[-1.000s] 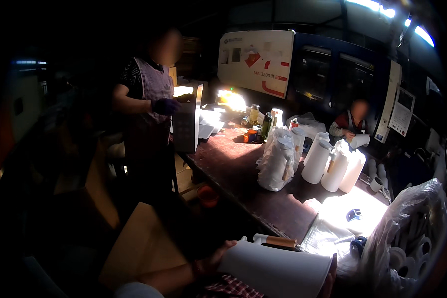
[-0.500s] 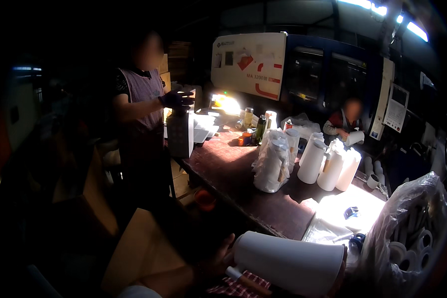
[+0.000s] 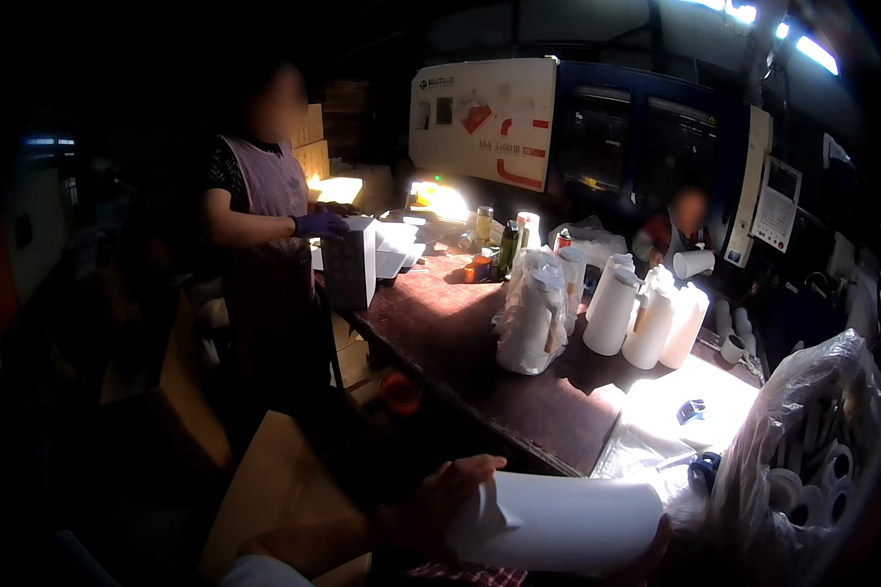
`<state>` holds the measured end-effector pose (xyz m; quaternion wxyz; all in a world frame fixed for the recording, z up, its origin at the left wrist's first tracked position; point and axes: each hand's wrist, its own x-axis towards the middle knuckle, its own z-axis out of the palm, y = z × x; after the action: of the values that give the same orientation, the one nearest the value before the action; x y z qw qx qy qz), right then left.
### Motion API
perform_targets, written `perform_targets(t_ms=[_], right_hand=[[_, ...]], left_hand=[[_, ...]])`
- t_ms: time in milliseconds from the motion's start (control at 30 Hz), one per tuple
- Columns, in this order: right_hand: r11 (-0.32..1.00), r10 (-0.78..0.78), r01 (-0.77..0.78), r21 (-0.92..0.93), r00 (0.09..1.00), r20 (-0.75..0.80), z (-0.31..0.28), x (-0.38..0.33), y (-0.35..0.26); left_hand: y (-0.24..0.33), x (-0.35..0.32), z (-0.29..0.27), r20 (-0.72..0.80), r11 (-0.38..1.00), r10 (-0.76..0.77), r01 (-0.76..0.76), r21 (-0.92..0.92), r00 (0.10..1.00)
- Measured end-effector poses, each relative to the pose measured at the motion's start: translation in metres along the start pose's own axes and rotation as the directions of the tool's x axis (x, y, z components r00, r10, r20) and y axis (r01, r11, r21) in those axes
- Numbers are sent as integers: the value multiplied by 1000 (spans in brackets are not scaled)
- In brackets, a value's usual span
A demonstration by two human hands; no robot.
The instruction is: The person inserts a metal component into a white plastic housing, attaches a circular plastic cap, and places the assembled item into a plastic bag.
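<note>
A white jug (image 3: 568, 523) lies sideways low in front of me, its body between my two hands. My left hand (image 3: 452, 492) is closed around its left end, with fingers laid over the top edge. Beyond the right end, my right hand (image 3: 659, 544) grips the base, mostly hidden in shadow. The jug's handle does not show. Past it, on the dark red table (image 3: 440, 338), stand several similar white jugs (image 3: 612, 308) with tan handles. A jug wrapped in clear plastic (image 3: 531, 323) stands left of them.
A plastic-lined container (image 3: 793, 440) of white ring-shaped parts is at the right. A blue tape dispenser (image 3: 692, 411) lies in bright sunlight. At the far left a co-worker (image 3: 264, 196) stands by a grey box (image 3: 350, 264); another person (image 3: 680, 230) holds a white jug. Cardboard (image 3: 274, 479) is lower left.
The jug in my hands has rolled, hiding its handle. My left fingers have come up over its end. The co-worker at left has lowered a gloved hand to the box.
</note>
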<state>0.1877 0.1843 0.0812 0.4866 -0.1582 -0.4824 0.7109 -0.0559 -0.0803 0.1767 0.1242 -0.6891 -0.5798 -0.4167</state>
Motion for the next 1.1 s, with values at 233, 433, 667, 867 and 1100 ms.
perform_targets(t_ms=[233, 433, 667, 867, 1100], right_hand=[[461, -534, 801, -382, 594, 601, 81, -19, -85], [373, -475, 902, -219, 388, 790, 82, -29, -93], [731, -395, 526, -434, 845, 360, 5, -11, 2], [886, 174, -213, 412, 976, 131, 25, 2, 1], [976, 29, -76, 206, 975, 221, 73, -12, -29]], left_hand=[[9, 1, 19, 616, -516, -657, 338, -787, 433], [-15, -28, 16, 703, -525, -511, 468, -711, 495], [11, -3, 2, 218, 311, -682, 546, -778, 699], [9, -14, -4, 101, 395, -682, 480, -783, 725], [0, -40, 7, 54, 427, -670, 444, -788, 740]])
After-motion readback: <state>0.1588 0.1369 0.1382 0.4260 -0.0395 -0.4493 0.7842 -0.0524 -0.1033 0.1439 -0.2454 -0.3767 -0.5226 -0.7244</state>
